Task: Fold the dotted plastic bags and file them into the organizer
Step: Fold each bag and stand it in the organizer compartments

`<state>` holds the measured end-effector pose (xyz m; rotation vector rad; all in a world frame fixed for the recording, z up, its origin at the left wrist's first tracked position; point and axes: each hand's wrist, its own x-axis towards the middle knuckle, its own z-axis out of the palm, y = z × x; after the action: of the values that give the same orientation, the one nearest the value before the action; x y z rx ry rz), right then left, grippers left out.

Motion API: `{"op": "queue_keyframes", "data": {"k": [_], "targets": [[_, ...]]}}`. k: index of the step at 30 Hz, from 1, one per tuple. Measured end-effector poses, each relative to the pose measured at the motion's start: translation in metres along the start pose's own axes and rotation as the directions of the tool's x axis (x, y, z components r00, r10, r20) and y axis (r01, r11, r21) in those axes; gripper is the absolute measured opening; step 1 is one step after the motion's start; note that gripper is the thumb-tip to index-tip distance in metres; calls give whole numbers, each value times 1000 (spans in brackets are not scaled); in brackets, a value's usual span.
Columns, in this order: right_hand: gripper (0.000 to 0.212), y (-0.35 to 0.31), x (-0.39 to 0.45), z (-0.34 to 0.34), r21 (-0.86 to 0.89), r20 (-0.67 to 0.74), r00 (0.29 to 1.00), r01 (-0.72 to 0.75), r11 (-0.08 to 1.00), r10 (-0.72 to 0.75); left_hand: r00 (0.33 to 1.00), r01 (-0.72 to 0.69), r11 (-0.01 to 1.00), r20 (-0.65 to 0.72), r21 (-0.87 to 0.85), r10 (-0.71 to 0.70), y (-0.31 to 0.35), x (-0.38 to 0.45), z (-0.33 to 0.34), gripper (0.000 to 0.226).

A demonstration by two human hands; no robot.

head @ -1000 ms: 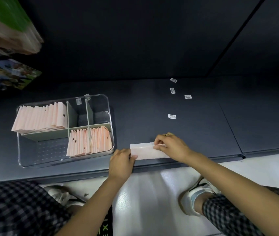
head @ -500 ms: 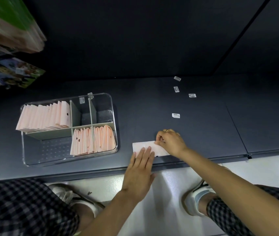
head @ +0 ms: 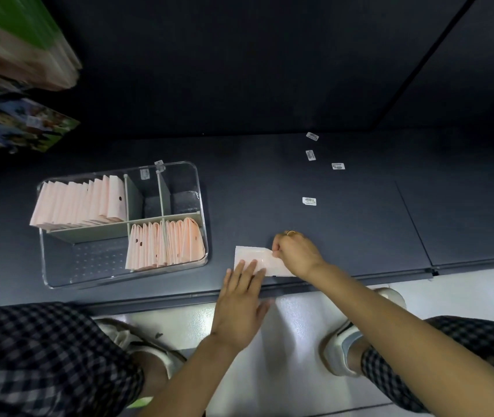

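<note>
A pale pink plastic bag (head: 251, 254), folded into a strip, lies on the dark shelf (head: 360, 224) near its front edge. My left hand (head: 241, 299) lies flat with straight fingers pressing the strip's near left part. My right hand (head: 295, 251) pinches the strip's right end and its top edge. To the left stands the clear organizer (head: 200, 188) with grey dividers. Several folded pink dotted bags (head: 80, 203) stand filed in its back left compartment, and more folded bags (head: 164, 245) fill the front right one.
Several small white barcode stickers (head: 309, 201) lie on the shelf behind my hands. Stacked boxes and printed packs (head: 20, 124) sit at the far left. My checked trouser legs and white shoes (head: 339, 350) are on the pale floor below the shelf edge.
My left hand let go of the strip's left end, opened and now presses flat on the bag. My right hand has kept its pinch on the right end.
</note>
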<state>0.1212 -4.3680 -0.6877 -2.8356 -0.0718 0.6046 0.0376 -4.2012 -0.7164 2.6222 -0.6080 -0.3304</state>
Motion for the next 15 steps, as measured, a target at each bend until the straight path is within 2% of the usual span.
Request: {"op": "queue_keyframes", "data": {"k": [1, 2, 3, 4, 5, 6, 7, 8, 9, 12, 15], "targets": [[20, -2, -4, 0, -10, 9, 1000, -17, 1000, 17, 991, 51, 994, -116, -97, -62, 4, -5, -3, 42], [22, -5, -9, 1, -26, 8, 999, -32, 999, 32, 960, 113, 975, -232, -194, -157, 8, -11, -5, 27], [24, -8, -15, 4, -42, 2, 999, -49, 998, 49, 913, 195, 932, -290, -307, -286, 13, -18, -5, 13], [26, -10, -21, 8, -51, -9, 997, -73, 996, 73, 871, 285, 839, -241, -463, -429, 18, -23, -5, 4], [28, -13, -27, 13, -43, -23, 994, -106, 993, 105, 820, 390, 668, -90, -634, -565, 24, -25, -6, 9], [27, -16, -34, 18, -5, -36, 989, -147, 989, 147, 768, 474, 447, 108, -759, -631, 29, -24, -7, 15], [26, -18, -40, 22, 80, -46, 980, -191, 978, 195, 724, 530, 240, 287, -813, -627, 32, -23, -9, 19], [25, -19, -45, 26, 206, -44, 968, -234, 950, 248, 702, 561, 96, 411, -823, -581, 34, -21, -11, 19], [24, -21, -51, 28, 344, -32, 954, -268, 900, 297, 694, 578, 2, 490, -816, -528, 37, -19, -14, 18], [19, -29, -65, 28, 644, 42, 926, -312, 698, 375, 676, 564, -198, 586, -802, -447, 40, -14, -24, 19], [14, -39, -78, 20, 826, 133, 921, -307, 473, 366, 668, 447, -331, 556, -831, -494, 41, -9, -42, 13]]}}
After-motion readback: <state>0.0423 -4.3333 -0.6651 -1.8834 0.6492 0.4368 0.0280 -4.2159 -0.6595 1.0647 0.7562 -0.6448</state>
